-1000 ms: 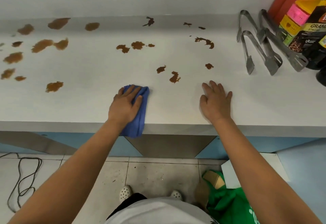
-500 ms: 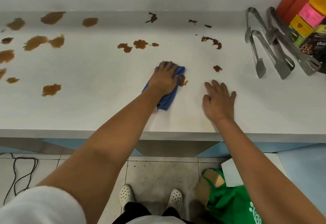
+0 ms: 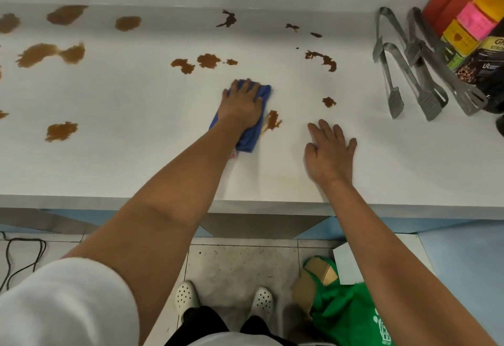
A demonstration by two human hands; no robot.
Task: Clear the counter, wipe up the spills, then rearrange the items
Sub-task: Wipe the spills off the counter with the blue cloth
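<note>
Head view, tongs (image 3: 409, 73) right, spills (image 3: 51, 54) left

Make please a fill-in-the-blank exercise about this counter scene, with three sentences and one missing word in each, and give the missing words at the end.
1. The left hand presses a cloth whose colour is ____.
2. The right hand lies flat on the white counter and holds ____.
3. The metal tongs lie on the ____ side of the counter, next to the packages.

Missing words: blue; nothing; right
</note>
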